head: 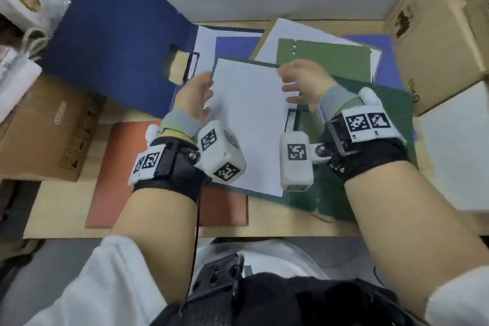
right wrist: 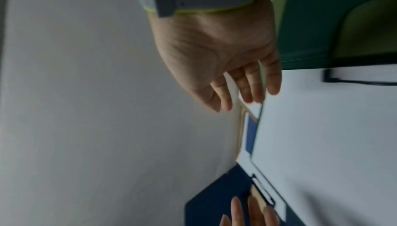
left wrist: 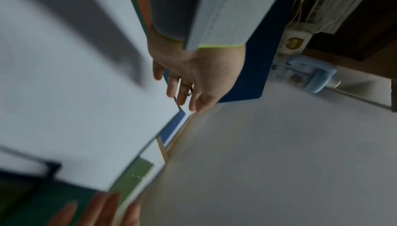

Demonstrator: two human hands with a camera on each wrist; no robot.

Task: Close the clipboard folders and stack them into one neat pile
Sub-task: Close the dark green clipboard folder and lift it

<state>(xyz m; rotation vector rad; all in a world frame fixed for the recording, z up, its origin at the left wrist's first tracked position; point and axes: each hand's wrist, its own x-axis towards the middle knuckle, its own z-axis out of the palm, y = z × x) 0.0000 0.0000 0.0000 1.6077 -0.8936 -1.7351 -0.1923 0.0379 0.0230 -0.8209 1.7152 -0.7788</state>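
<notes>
Both hands open at dark green folder [head: 352, 167] edges

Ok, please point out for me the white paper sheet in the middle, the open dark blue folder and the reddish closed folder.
white paper sheet [head: 248, 124], head view, on the middle of the sheet.
dark blue folder [head: 116, 42], head view, on its opened cover.
reddish folder [head: 116, 167], head view, on its bare left part.
</notes>
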